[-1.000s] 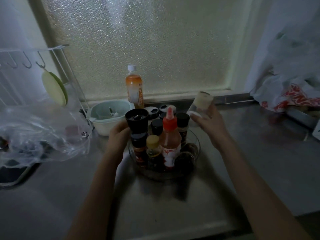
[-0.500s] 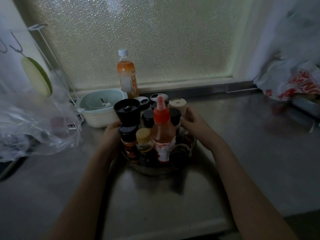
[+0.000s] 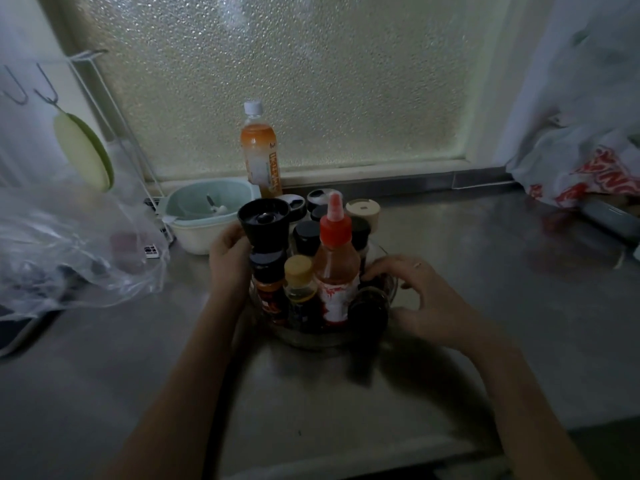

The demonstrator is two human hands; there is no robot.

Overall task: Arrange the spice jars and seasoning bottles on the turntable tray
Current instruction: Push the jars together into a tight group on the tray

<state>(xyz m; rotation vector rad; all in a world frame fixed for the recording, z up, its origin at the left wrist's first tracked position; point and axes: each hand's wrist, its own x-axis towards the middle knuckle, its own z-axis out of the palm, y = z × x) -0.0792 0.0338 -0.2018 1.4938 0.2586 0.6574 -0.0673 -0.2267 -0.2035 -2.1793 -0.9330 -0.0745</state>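
Turntable tray [image 3: 389, 282], clear and round, stands on the steel counter [image 3: 519, 306] in front of the frosted window, crowded with upright containers. Contents: black pepper grinder [image 3: 264, 221] at the left; red-capped sauce bottle [image 3: 336, 268] in the middle front; yellow-capped bottle [image 3: 298, 280] just left of it; beige-lidded jar [image 3: 363, 212] at the far right rear; several dark-lidded spice jars between and behind; one dark jar [image 3: 369, 308] at the near right edge.

Left hand [image 3: 228, 261]: fingers curled against the tray's left side beside the grinder; whether it grips the rim or the grinder's base cannot be told. Right hand [image 3: 426, 299]: fingers loosely bent over the right rim, fingertips at the dark jar, thumb low by the tray wall; nothing clearly held.

Step in hand, as judged: steadying or turning the tray. Advice: turn slowly and keep the left hand bracing, since the tall grinder and sauce bottle look top-heavy and tightly packed.

Also present: orange drink bottle [image 3: 259, 154], pale green bowl [image 3: 204, 216], plastic bag [image 3: 69, 244].
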